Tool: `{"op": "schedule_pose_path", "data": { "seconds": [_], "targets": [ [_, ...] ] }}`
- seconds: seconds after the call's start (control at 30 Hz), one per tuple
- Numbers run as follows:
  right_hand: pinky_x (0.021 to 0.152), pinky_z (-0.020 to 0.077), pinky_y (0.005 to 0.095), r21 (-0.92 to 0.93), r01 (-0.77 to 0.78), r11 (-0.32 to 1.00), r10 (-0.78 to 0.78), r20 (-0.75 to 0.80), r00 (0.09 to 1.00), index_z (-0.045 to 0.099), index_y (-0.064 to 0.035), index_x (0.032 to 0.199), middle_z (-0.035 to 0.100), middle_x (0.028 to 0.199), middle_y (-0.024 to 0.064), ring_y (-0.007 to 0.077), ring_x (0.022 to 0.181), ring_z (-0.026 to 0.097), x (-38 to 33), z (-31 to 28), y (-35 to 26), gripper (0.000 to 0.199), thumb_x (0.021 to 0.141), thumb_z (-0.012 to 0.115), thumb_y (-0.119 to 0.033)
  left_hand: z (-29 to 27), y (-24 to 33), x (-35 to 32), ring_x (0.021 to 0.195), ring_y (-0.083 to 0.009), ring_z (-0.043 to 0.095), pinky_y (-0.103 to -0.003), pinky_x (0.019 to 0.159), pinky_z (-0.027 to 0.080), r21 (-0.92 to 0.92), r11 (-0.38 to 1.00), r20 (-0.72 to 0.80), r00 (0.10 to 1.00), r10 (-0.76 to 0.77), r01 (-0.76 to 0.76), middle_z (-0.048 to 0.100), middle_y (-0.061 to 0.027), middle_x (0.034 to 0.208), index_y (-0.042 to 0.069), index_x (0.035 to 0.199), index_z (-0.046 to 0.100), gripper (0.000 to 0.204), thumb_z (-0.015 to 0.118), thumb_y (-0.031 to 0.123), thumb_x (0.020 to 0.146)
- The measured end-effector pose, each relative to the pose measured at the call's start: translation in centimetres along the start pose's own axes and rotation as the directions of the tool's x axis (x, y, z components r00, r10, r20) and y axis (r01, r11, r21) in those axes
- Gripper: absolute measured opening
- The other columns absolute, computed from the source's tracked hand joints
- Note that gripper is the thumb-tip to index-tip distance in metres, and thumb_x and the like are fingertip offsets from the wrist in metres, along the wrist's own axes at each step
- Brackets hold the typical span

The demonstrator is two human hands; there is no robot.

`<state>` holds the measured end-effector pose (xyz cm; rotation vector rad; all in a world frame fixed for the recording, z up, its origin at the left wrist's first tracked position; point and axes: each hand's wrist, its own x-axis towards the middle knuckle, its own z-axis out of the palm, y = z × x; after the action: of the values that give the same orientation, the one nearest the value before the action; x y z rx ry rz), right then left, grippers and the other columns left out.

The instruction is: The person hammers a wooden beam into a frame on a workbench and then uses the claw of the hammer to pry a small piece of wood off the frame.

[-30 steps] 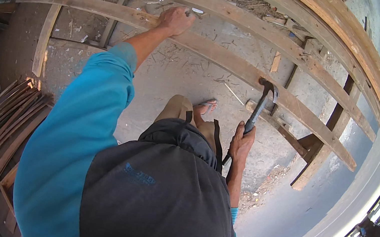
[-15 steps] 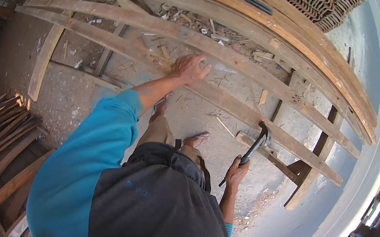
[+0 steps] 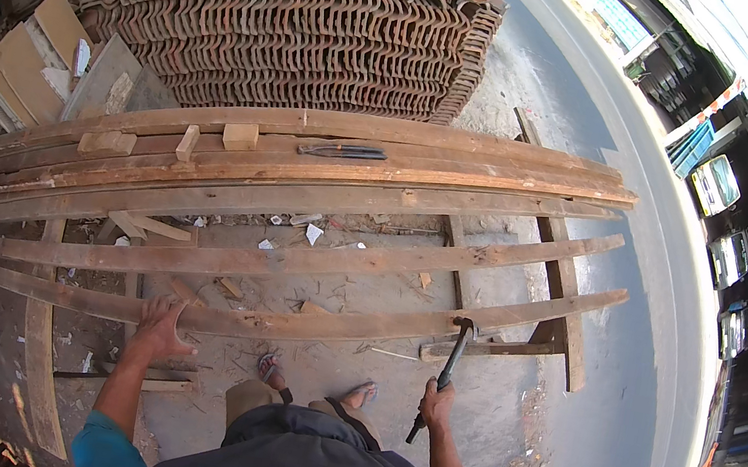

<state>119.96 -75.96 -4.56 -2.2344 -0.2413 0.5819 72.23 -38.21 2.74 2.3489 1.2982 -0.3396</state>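
In my right hand is a claw hammer with a dark handle, gripped partway along it. The hammer's head reaches the nearest wooden plank, toward its right part, and appears to rest on it. My left hand is at the left part of this same plank, fingers laid over its edge and the thumb spread apart. Just beyond runs a second plank, roughly alongside the first. Wooden cross supports carry the planks.
Farther off lie more stacked beams, holding small wood blocks and a dark hand tool. Behind them rises a big stack of clay roof tiles. Wood scraps and debris litter the ground below. A road passes on the right.
My view has tilted up, bringing the tile stack and road into sight. My left hand has shifted left along the near plank and its fingers have spread. The hammer stays in my right hand.
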Motion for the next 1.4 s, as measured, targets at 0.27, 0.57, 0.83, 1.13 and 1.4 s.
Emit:
{"op": "schedule_pose_path", "data": {
  "seconds": [0.27,0.57,0.83,1.13,1.4],
  "targets": [
    [0.039,0.0444,0.0355,-0.135,0.142,0.981,-0.152,-0.07,0.986,0.047,-0.0005,0.091,0.051,0.058,0.0061,0.0187,0.043,0.053,1.6,-0.1,3.1,0.033,0.098,0.06,-0.03,-4.0,-5.8,2.6,0.134,-0.0429,0.05,-0.05,0.112,0.04,-0.1,0.993,0.312,0.95,-0.029,0.063,0.055,-0.0254,0.142,0.005,0.143,0.052,0.112,0.092,0.054,0.051],
    [0.039,0.0426,0.0324,0.281,-0.169,0.945,0.175,0.004,0.985,0.046,-0.0074,0.08,0.047,0.057,0.0005,0.0132,0.042,0.047,-7.0,-1.6,0.5,0.027,0.098,0.057,-0.024,1.9,-4.1,-2.5,0.124,-0.0377,0.05,-0.049,0.107,0.037,0.167,0.975,-0.183,0.976,-0.117,0.148,0.058,-0.0204,0.125,0.007,0.127,0.063,0.089,0.094,0.049,0.055],
    [0.041,0.0429,0.0352,0.199,-0.514,0.834,0.454,0.282,0.845,0.053,-0.0056,0.073,0.051,0.058,0.0043,0.0172,0.044,0.051,-15.3,0.1,14.5,0.025,0.089,0.067,-0.018,6.7,-7.7,-4.6,0.118,-0.0381,0.053,-0.053,0.106,0.035,0.23,0.973,-0.337,0.939,0.064,0.016,0.067,-0.0175,0.114,0.012,0.132,0.064,0.065,0.082,0.03,0.072],
    [0.057,0.0442,0.0458,-0.596,-0.171,0.785,0.437,0.337,0.834,0.061,0.0015,0.077,0.058,0.061,0.0142,0.024,0.058,0.057,-29.5,-2.5,30.2,0.044,0.093,0.064,-0.04,9.1,-1.4,-10.5,0.138,-0.0426,0.038,-0.061,0.112,0.032,0.204,0.947,-0.315,0.933,-0.175,0.247,0.039,-0.0166,0.154,0.019,0.157,0.029,0.101,0.085,0.014,0.073],
    [0.048,0.0428,0.0376,-0.045,-0.496,0.867,0.487,0.277,0.828,0.056,-0.0005,0.07,0.054,0.058,0.0079,0.0168,0.049,0.052,-29.3,-5.8,21.1,0.049,0.096,0.063,-0.041,7.3,-5.2,-10.4,0.133,-0.0404,0.041,-0.053,0.109,0.035,0.212,0.975,-0.219,0.976,-0.011,0.058,0.055,-0.0159,0.138,0.014,0.138,0.051,0.078,0.088,0.029,0.071]
  ]
}}
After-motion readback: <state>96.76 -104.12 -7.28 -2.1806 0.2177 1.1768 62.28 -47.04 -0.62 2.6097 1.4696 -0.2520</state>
